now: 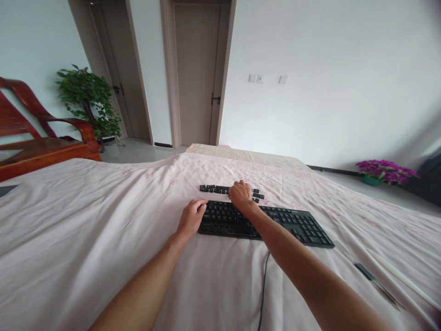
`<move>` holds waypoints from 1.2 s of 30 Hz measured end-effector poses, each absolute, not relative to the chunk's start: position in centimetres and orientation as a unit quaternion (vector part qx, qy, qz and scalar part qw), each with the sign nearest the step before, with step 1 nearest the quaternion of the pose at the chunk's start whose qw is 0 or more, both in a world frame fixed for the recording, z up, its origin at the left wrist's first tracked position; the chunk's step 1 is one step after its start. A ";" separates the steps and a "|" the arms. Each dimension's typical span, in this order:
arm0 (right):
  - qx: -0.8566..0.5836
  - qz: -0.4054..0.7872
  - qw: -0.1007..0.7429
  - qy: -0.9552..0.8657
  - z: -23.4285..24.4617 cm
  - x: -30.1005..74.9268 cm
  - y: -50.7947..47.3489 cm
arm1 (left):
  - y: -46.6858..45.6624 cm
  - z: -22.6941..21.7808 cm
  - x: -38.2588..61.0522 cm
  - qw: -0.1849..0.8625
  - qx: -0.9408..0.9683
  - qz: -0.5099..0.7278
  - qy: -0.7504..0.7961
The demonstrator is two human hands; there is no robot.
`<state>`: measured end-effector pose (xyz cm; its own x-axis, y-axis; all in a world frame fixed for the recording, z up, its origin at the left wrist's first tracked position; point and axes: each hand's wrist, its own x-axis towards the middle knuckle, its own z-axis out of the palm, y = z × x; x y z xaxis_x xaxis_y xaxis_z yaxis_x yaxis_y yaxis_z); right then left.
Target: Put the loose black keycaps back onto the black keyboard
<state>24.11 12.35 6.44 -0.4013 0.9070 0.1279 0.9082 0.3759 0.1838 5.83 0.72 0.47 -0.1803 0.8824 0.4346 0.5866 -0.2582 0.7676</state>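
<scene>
A black keyboard [313, 228] lies on the cloth in front of me, with part of its left half showing bare spots without keycaps. My left hand [193, 215] grips its upper left corner, thumb and fingers bent at the edge. Beyond the keyboard's back edge is a row of loose black keycaps [222, 189]. Over that row is my right hand [241, 192], its fingers closed and pointing down among the keycaps. Whatever its fingertips hold is hidden. My right forearm crosses above the middle of the keyboard.
A pale flowered cloth [138, 248] with folds covers the surface. The keyboard's cable [264, 289] runs toward me. On the right lie tweezers [389, 294] and a dark-handled tool [364, 271]. A wooden chair [69, 142] stands left, purple flowers [386, 170] right.
</scene>
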 end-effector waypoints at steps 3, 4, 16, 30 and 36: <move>-0.551 -0.113 0.010 -0.827 6.4 24.1 12.5 | 0.7 0.5 5.8 0.151 0.621 0.492 0.591; -0.553 -0.114 0.011 -0.826 6.4 24.1 12.6 | 0.7 0.5 5.8 0.151 0.622 0.492 0.590; -0.559 -0.079 0.013 -0.825 6.6 24.0 12.1 | 0.6 0.7 5.9 0.156 0.623 0.495 0.585; -0.494 0.300 0.326 -0.748 5.8 27.2 9.7 | 0.4 0.7 6.0 0.134 0.627 0.528 0.557; -0.418 0.235 0.384 -0.790 6.1 25.6 5.3 | -0.5 2.0 7.1 0.292 0.555 0.586 0.513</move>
